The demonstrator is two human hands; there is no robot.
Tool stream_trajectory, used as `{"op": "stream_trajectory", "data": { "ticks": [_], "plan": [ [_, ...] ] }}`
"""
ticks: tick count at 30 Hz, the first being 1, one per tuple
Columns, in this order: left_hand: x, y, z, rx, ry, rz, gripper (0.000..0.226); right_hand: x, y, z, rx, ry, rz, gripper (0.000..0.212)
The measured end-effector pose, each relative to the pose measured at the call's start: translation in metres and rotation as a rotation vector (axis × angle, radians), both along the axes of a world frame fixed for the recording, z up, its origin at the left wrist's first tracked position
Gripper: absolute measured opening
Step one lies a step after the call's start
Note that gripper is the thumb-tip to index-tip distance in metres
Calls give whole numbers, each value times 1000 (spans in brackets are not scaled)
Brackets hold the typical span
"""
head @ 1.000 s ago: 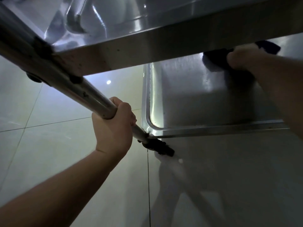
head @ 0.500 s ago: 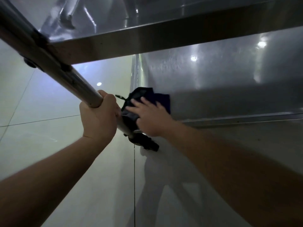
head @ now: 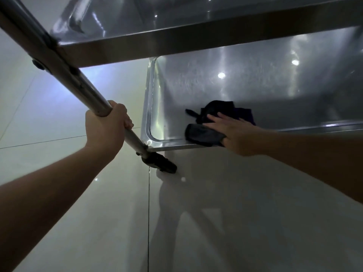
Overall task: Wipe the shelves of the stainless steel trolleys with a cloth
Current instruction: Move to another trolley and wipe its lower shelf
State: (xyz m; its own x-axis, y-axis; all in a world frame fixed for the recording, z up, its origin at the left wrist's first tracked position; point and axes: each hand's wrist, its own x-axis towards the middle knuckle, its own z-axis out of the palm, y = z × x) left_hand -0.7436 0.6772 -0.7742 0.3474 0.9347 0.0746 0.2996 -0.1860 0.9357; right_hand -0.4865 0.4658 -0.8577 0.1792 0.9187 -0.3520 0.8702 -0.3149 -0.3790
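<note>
The left hand [head: 107,128] is wrapped tightly around the slanted metal leg [head: 59,61] of the trolley, just above the black wheel [head: 160,162] that stands on the pale tiled floor [head: 59,134]. The right hand [head: 235,134] lies flat with straight fingers on a dark cloth [head: 210,122] (part of it hangs over the front rim), pressing it on the lower shelf [head: 255,85] near the front left corner. The upper shelf [head: 176,22] crosses above.
</note>
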Motion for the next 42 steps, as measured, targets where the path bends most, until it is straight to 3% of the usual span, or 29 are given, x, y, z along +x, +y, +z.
{"op": "stream_trajectory", "data": {
  "ticks": [7,13,16,18,20,22,24,28,32,37,42],
  "plan": [
    [-4,-2,1,-22,73,13,22,92,-113,5,-65,-100,-295,77],
    [-16,-4,11,-30,229,-8,15,121,-148,-9,-24,-168,-455,73],
    [-30,-4,11,-42,535,-133,36,118,-146,-10,-18,-170,-463,72],
    [-41,-7,8,-180,849,-248,44,117,-147,-9,-24,-162,-472,72],
    [-49,-16,7,-363,1152,-393,39,116,-148,-9,-6,-159,-460,71],
    [-45,-29,7,-454,1256,-555,33,115,-148,-8,7,-155,-453,69],
    [-26,-46,8,-425,1240,-689,26,115,-148,-8,13,-151,-453,70],
    [38,-86,1,-160,1239,-844,29,115,-149,-11,48,-162,-454,68],
    [99,-120,-19,134,1027,-851,25,113,-147,-12,42,-153,-452,67],
    [185,-144,-44,478,890,-761,46,114,-149,-15,76,-142,-456,65],
    [223,-160,-78,492,871,-642,54,114,-149,-19,175,-214,-445,55]
  ]
}}
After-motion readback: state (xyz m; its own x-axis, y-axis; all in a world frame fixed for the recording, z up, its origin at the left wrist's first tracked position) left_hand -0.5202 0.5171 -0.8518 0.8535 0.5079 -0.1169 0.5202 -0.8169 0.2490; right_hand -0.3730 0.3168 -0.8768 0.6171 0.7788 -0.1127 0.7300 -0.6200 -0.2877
